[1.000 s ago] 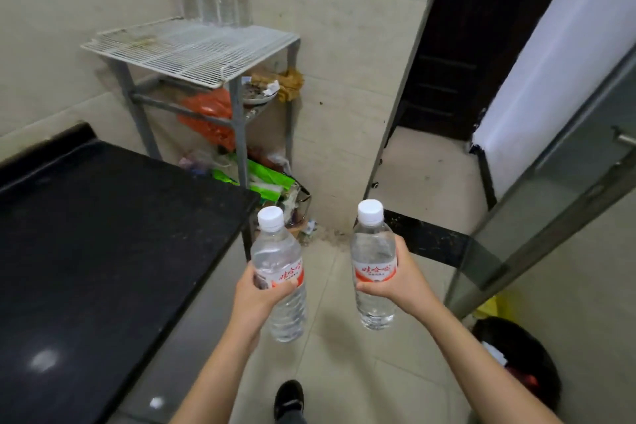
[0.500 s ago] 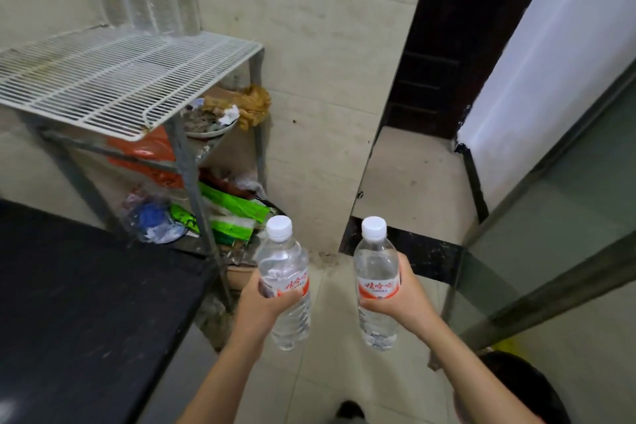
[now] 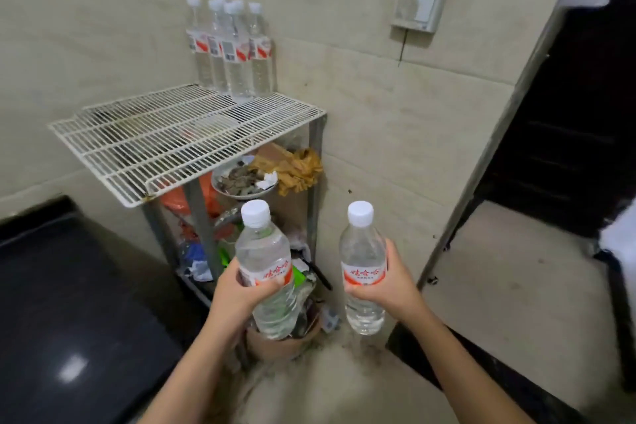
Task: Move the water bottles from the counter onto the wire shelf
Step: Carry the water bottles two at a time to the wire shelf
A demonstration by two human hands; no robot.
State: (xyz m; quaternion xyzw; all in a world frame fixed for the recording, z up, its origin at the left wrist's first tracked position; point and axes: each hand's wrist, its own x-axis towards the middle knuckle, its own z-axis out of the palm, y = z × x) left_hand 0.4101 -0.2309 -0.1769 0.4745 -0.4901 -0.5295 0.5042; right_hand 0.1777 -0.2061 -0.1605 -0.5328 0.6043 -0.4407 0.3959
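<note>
my left hand [image 3: 241,293] grips left bottle [image 3: 265,251] | right hand [image 3: 389,282] grips right bottle [image 3: 363,251] | i hold both upright so they can stand on the wire shelf [image 3: 172,141]

Arms forward; left hand [image 3: 241,296], right hand [image 3: 392,286] gripping.

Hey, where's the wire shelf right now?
In the head view the wire shelf sits left of centre against the wall, just past the black counter, with a cluster of bottles standing at its back corner.
</note>
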